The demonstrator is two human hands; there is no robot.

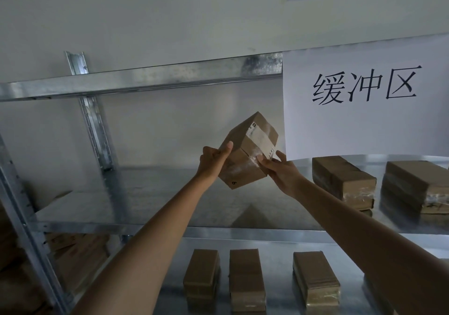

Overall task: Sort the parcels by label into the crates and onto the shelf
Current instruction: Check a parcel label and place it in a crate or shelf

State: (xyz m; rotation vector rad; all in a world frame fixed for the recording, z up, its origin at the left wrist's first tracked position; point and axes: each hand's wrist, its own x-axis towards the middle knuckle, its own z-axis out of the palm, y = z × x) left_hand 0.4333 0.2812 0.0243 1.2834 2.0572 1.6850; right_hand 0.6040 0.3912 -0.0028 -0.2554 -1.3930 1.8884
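Metal shelf (150, 202): both hands hold tilted parcel (247, 151) above.

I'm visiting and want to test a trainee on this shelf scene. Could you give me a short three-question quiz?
1. True or false: the parcel held in the air is gripped by only one hand.
2. Which shelf level carries the white paper sign on its front edge? A) the upper beam B) the lowest shelf C) the floor
3. Fill in: the left hand and the right hand hold the parcel above the ______ shelf.

Key:
1. False; both hands hold it.
2. A.
3. Middle, the one with stacked boxes at its right end.
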